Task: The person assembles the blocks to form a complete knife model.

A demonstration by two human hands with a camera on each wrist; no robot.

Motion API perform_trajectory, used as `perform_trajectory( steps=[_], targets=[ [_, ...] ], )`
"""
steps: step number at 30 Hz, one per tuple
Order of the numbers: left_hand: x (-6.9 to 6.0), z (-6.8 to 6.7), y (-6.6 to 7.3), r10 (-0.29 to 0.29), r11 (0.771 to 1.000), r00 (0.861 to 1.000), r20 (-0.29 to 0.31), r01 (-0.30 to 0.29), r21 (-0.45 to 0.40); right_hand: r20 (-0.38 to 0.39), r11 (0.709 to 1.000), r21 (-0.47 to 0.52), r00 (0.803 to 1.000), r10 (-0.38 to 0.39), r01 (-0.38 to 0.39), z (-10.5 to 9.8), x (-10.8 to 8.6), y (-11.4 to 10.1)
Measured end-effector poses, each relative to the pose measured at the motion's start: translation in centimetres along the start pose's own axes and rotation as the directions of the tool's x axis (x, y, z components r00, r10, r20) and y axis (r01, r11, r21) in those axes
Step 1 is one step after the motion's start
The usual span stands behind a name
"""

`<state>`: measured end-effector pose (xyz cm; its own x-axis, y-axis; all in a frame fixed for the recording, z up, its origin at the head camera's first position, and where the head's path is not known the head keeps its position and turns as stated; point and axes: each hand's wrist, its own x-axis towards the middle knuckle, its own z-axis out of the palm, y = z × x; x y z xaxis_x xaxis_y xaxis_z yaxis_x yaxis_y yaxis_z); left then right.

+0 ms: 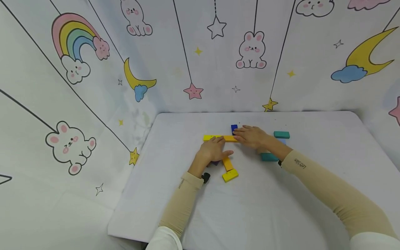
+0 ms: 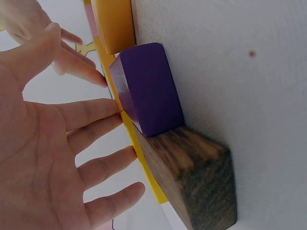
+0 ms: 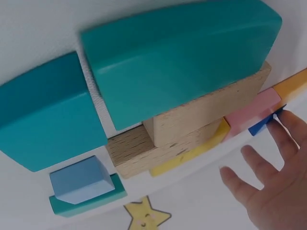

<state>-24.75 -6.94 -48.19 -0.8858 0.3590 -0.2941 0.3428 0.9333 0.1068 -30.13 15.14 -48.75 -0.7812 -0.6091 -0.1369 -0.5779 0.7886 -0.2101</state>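
Note:
In the head view my left hand [image 1: 212, 150] lies over a row made of a yellow block [image 1: 208, 138] and an orange block [image 1: 230, 139]. Its fingers are spread and fairly straight, with fingertips on the row in the left wrist view. My right hand [image 1: 252, 137] reaches the row's right end, beside a dark blue block [image 1: 234, 129]. Relaxed fingers [image 3: 283, 139] come close to that blue block in the right wrist view, near a pink block [image 3: 254, 112]. Below the left palm are a purple block [image 2: 153, 91] and a dark wooden block [image 2: 206, 187].
A second yellow block [image 1: 230, 175] touches a slanted orange block [image 1: 227, 164] nearer me. Right of my right hand are teal blocks [image 1: 281, 134], a light blue block [image 3: 81, 179] and pale wooden blocks [image 3: 206, 108]. A patterned cloth wall [image 1: 218, 76] rises behind the white table [image 1: 250, 215].

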Motion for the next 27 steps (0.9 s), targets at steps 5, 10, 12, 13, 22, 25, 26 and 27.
perform_trajectory(
  steps=[5,10,12,13,22,25,26,27],
  targets=[
    [-0.1,-0.1,0.0,0.0,1.0,1.0,-0.002,0.0,0.006,0.004,1.0,-0.001,1.0,0.02,-0.02,-0.4,-0.2,0.1],
    [0.0,-0.1,0.0,0.003,1.0,1.0,-0.005,-0.003,0.008,0.003,0.999,0.016,0.999,0.034,-0.034,-0.6,-0.3,0.2],
    [0.0,0.0,0.0,0.004,1.0,1.0,-0.006,-0.004,0.008,-0.004,0.999,0.016,0.999,0.034,-0.034,-0.5,-0.3,0.3],
    [0.0,0.0,0.0,0.004,1.0,1.0,-0.006,-0.004,0.008,-0.006,0.999,0.014,0.999,0.035,-0.035,-0.5,-0.3,0.3],
    [0.0,0.1,-0.1,0.004,1.0,1.0,-0.006,-0.004,0.006,-0.018,0.999,-0.002,0.999,0.039,-0.039,-0.6,-0.1,1.0],
    [0.0,0.1,-0.2,0.005,1.0,1.0,-0.01,-0.005,0.005,-0.009,0.999,-0.021,0.999,0.043,-0.043,-0.6,-0.2,1.4],
    [0.0,0.1,-0.2,0.005,1.0,1.0,-0.013,-0.005,0.005,-0.002,0.998,-0.024,0.999,0.051,-0.051,-0.5,-0.2,1.6],
    [0.0,0.1,-0.2,0.005,1.0,1.0,-0.014,-0.005,0.004,0.007,0.998,-0.021,0.998,0.063,-0.062,-0.5,-0.2,1.7]
  ],
)
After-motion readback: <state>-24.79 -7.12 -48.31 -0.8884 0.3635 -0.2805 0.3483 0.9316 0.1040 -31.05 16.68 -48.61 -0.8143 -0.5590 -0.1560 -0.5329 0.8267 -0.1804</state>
